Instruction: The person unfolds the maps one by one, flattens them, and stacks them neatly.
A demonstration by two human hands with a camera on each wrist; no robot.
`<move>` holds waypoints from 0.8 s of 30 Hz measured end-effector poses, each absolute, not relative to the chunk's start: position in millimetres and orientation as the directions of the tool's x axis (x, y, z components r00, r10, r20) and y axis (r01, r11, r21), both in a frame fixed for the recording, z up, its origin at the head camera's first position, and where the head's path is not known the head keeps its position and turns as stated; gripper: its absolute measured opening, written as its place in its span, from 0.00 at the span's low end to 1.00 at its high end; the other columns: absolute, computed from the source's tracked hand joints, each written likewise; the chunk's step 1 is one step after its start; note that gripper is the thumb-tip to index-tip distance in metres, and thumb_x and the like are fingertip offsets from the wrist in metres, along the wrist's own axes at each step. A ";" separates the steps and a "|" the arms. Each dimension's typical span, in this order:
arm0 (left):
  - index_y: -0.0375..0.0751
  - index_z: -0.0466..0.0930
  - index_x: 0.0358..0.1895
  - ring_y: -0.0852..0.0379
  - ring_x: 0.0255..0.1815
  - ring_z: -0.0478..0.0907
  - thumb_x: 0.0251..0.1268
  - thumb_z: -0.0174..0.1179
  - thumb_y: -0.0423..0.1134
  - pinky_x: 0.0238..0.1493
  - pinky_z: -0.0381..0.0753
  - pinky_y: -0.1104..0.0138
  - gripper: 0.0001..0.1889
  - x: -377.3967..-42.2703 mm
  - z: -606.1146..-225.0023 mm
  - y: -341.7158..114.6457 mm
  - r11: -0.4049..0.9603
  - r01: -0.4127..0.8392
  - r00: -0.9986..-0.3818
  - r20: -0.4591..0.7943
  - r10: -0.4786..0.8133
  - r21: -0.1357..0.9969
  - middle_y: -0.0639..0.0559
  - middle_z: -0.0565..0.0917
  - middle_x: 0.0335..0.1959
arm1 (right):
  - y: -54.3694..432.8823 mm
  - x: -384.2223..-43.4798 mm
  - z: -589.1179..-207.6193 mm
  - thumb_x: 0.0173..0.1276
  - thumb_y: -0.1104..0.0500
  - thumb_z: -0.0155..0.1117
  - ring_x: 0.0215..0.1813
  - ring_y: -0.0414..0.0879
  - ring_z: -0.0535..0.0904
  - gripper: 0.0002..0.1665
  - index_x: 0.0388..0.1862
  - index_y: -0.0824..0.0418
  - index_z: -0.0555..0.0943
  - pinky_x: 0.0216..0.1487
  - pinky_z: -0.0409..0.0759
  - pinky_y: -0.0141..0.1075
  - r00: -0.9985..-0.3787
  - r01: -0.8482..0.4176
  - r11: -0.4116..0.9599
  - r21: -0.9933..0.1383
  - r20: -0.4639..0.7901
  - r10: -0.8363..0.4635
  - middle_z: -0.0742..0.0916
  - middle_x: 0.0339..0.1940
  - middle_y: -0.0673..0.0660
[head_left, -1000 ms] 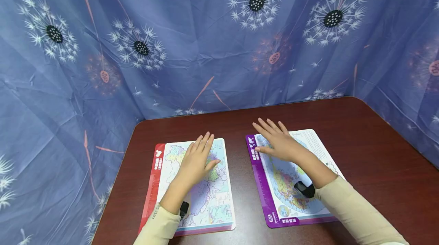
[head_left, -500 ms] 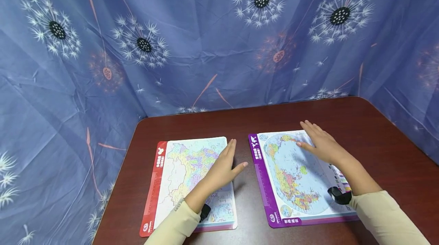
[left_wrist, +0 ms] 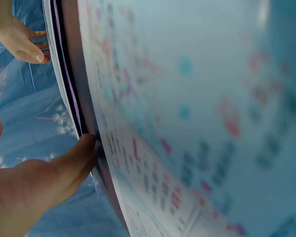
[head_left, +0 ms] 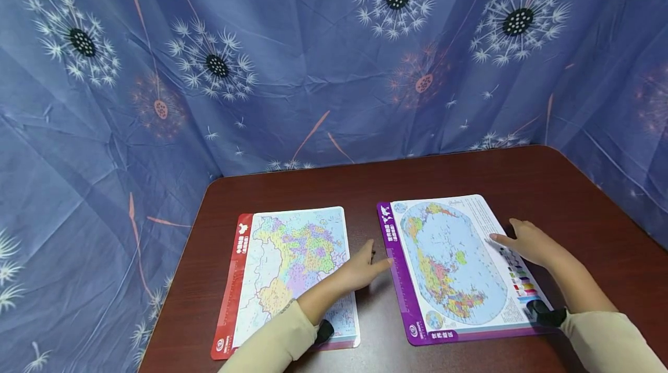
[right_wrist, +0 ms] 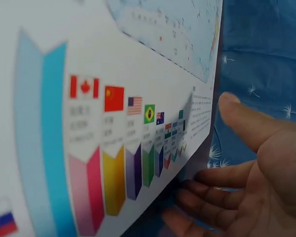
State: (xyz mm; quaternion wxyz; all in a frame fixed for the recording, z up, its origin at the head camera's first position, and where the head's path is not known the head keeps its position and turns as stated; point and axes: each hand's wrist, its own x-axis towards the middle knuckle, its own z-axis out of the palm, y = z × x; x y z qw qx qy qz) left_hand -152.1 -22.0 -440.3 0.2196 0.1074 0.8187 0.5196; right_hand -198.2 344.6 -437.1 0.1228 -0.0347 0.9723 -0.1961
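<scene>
Two map sheets lie side by side on the table. The left one, a red-edged map (head_left: 266, 268), shows coloured regions; the right one, a purple-edged world map (head_left: 459, 245), has a row of printed flags (right_wrist: 113, 98). My left hand (head_left: 360, 268) is between the two, fingers pointing down beside the red-edged map's right edge and thumb stretched toward the purple strip. My right hand (head_left: 532, 242) stands at the world map's right edge. In the right wrist view its thumb (right_wrist: 237, 111) is apart from the other fingers, which are low beside the sheet's edge.
The dark red-brown table (head_left: 292, 190) has rounded back corners. A blue dandelion-print curtain (head_left: 313, 71) hangs behind it and along both sides. Each wrist wears a black device (head_left: 325, 332) on a strap.
Both hands have moved right and down toward the table. My left hand has left the red-edged map's middle for its right edge; my right hand has crossed to the world map's right edge.
</scene>
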 end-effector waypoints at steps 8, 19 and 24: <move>0.24 0.49 0.65 0.39 0.63 0.58 0.65 0.51 0.47 0.60 0.60 0.52 0.36 -151.2 -442.4 -15.2 0.321 -0.152 -0.849 -0.289 0.443 0.935 0.31 0.61 0.62 | 344.6 -193.2 -436.3 0.60 0.41 0.57 0.37 0.64 0.73 0.46 0.48 0.86 0.63 0.37 0.76 0.53 -0.958 0.042 0.884 -0.465 -0.270 -0.097 0.74 0.41 0.80; 0.24 0.58 0.60 0.43 0.56 0.67 0.65 0.51 0.44 0.57 0.64 0.50 0.29 -152.2 -441.0 -9.7 0.211 -0.198 -0.862 -0.273 0.428 0.957 0.38 0.73 0.53 | 346.8 -193.2 -440.2 0.58 0.57 0.61 0.32 0.53 0.72 0.28 0.42 0.83 0.68 0.30 0.74 0.40 -0.969 0.096 0.796 -0.597 -0.239 -0.063 0.76 0.30 0.65; 0.22 0.60 0.57 0.44 0.54 0.68 0.64 0.51 0.42 0.56 0.63 0.51 0.27 -153.3 -439.6 -9.6 0.148 -0.226 -0.873 -0.267 0.408 0.963 0.39 0.74 0.49 | 345.6 -190.6 -440.6 0.57 0.61 0.61 0.30 0.50 0.70 0.21 0.38 0.79 0.70 0.26 0.69 0.37 -0.975 0.095 0.780 -0.619 -0.215 -0.052 0.74 0.26 0.58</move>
